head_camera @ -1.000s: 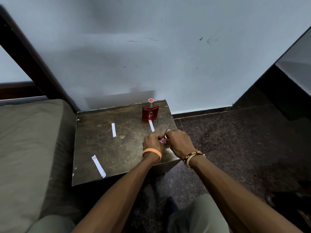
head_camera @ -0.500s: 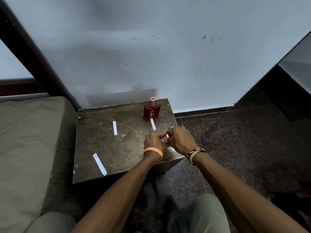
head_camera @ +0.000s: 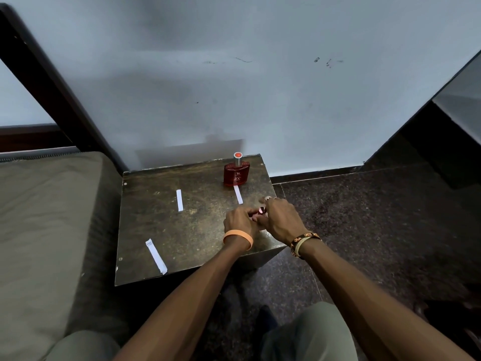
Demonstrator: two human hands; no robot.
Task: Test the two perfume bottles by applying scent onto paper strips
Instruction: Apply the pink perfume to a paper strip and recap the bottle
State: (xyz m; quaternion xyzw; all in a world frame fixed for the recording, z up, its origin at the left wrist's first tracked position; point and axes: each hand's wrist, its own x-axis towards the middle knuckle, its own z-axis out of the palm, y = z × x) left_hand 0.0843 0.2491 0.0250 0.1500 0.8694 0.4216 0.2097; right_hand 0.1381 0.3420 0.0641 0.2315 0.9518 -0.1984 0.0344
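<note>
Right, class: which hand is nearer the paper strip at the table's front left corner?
Left. The left hand lies right of the paper strip and farther back; the right hand is beyond it, farther right, both holding a small pink bottle.

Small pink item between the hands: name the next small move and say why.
Probably pull its top free, if that is a cap: the left hand and right hand both pinch the small pink item, mostly hidden, and the nearest white paper strip lies untouched.
</note>
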